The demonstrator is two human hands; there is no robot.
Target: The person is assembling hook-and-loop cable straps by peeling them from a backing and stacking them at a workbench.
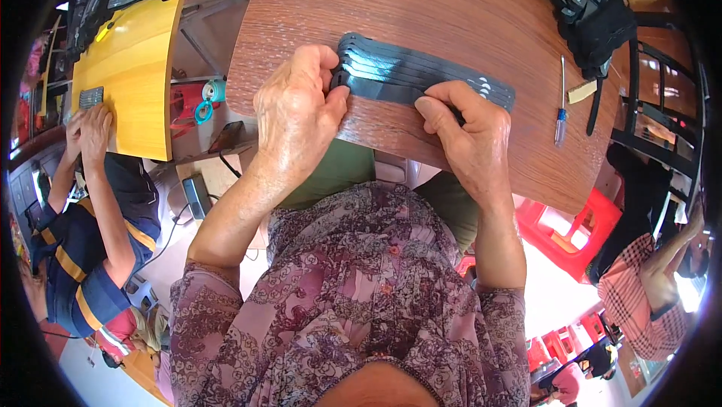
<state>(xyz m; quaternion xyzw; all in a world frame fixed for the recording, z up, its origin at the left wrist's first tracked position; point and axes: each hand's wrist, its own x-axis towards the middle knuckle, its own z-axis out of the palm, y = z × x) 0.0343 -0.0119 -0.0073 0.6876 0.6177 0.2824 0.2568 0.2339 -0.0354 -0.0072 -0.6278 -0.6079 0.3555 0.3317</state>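
Observation:
Several flat black straps [421, 61] lie overlapped in a fanned row on the brown wooden table [301, 1] in front of me. Their rounded left ends have slots, and small white marks show near the right ends. My left hand [295, 102] is closed in a pinch at the left end of the nearest strap [385, 93]. Farther right along that same strap, my right hand [474, 127] pinches it between thumb and curled fingers. The strap runs between both hands at the table's near side, and part of its right end is hidden by my right fingers.
On the table's right lie a blue-handled screwdriver [561, 125], a beige block [582, 92], a loose black strip [594, 112] and a black pile [590, 27]. Red stools [575, 245] stand at lower right. At left, a co-worker's hands [92, 133] rest on a yellow table [135, 91].

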